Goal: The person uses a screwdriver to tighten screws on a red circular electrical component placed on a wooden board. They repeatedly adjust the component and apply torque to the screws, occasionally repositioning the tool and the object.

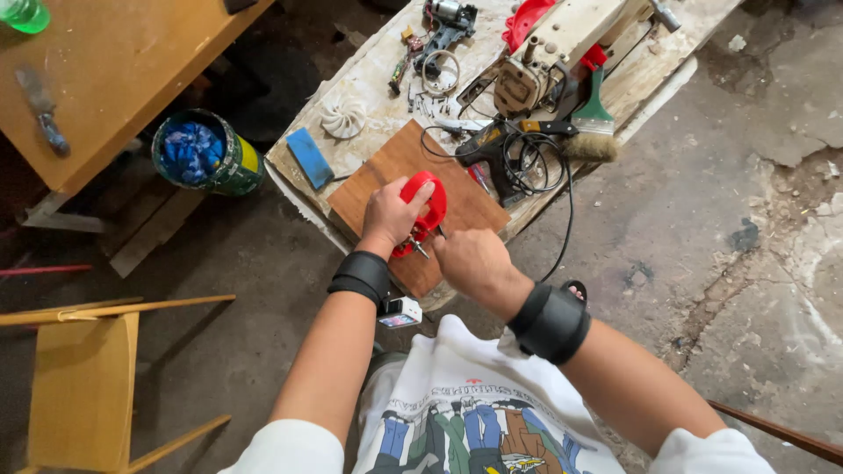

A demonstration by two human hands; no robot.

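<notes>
My left hand (389,213) grips a red plastic part (428,204) and holds it down on a brown wooden board (395,167). My right hand (471,261) is closed just to the right of it, its fingers at a small metal piece (420,248) sticking out from the lower end of the red part. What the right hand holds is hidden by its fingers. Both wrists wear black bands. The board lies on a worn, pale workbench (373,83).
On the bench lie a black tool with a coiled cable (496,149), a green-handled brush (590,127), a cream machine body (562,44), a white fan wheel (342,116) and a blue block (309,158). A paint can (205,154) stands on the floor, a wooden chair (83,386) at left.
</notes>
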